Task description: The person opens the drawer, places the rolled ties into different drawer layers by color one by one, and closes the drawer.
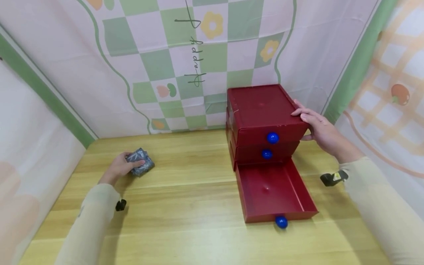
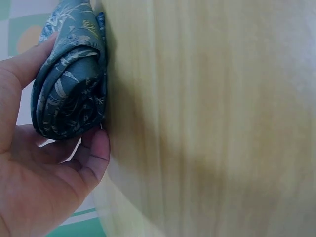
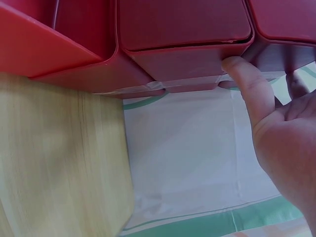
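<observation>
On the left of the table, my left hand (image 1: 120,165) grips a folded, rolled-up blue-grey patterned cloth (image 1: 142,162). In the left wrist view the thumb lies along one side of the cloth (image 2: 69,84) and the curled fingers (image 2: 96,153) hold its other side, close over the wood. To the right stands a dark red three-drawer box (image 1: 261,106) with blue ball knobs. Its bottom drawer (image 1: 250,211) is pulled out and empty; the upper two are in. My right hand (image 1: 319,129) rests on the box's top right edge, its thumb (image 3: 247,81) against the side wall.
A light wood table (image 1: 185,221) lies under everything. Behind it hangs a fabric backdrop (image 1: 192,66) with green checks, flowers and lettering, and similar fabric covers both sides. The open drawer's blue knob (image 1: 281,222) juts toward the table's front.
</observation>
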`<action>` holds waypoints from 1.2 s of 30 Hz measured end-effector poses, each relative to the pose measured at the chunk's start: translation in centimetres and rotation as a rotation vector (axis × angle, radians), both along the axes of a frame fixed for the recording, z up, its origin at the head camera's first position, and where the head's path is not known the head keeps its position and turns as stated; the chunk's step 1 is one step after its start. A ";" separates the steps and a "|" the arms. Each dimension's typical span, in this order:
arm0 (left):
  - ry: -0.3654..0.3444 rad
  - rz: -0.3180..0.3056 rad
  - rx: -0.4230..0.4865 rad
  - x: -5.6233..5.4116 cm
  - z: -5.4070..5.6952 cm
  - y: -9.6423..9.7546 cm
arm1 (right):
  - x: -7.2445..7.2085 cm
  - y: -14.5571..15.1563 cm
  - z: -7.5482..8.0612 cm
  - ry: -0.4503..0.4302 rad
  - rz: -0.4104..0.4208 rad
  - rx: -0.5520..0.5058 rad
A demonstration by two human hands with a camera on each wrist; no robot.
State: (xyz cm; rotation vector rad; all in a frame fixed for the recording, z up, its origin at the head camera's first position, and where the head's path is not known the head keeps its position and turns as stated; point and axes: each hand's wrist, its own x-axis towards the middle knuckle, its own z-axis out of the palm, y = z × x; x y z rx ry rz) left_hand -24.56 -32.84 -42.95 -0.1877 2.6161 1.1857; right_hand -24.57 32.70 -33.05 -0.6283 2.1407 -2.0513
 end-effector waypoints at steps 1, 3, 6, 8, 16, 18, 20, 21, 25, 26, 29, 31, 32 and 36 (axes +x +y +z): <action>0.001 0.006 0.001 0.0 0.0 0.0 | 0.0 0.0 0.0 0.000 0.000 0.000; 0.010 0.010 0.000 0.2 -0.1 0.0 | 0.0 0.0 0.1 -0.003 0.002 -0.004; 0.023 0.014 -0.002 0.4 -0.2 0.0 | -0.1 -0.1 0.1 -0.001 0.001 0.011; 0.034 0.009 -0.013 0.6 -0.1 0.1 | -0.1 -0.1 0.0 0.000 0.006 0.017; 0.048 0.000 -0.022 0.7 -0.3 0.3 | -0.1 0.0 -0.2 0.005 -0.002 0.039; 0.048 0.004 -0.027 0.6 -0.3 0.3 | -0.1 0.0 -0.2 0.005 -0.002 0.030; 0.054 0.004 -0.033 0.6 -0.3 0.3 | -0.1 0.1 -0.3 0.006 -0.003 0.028; 0.057 0.003 -0.035 0.6 -0.3 0.3 | -0.1 0.1 -0.3 0.007 -0.004 0.028; 0.088 0.000 -0.051 0.7 -0.5 0.5 | 0.0 0.1 -0.3 0.009 -0.008 0.043; 0.100 0.001 -0.056 0.7 -0.5 0.6 | 0.0 0.1 -0.3 0.009 -0.009 0.043; 0.162 -0.001 -0.100 0.8 -0.5 1.1 | 0.0 0.0 -0.3 0.006 -0.007 0.035; 0.218 -0.006 -0.132 0.9 -0.6 1.5 | 0.0 0.1 -0.3 0.004 -0.005 0.029; 0.249 -0.009 -0.147 0.9 -0.6 1.7 | 0.0 0.1 -0.2 0.004 -0.005 0.028; 0.358 -0.025 -0.176 0.8 -0.7 2.7 | -0.1 0.2 -0.2 0.005 -0.005 0.031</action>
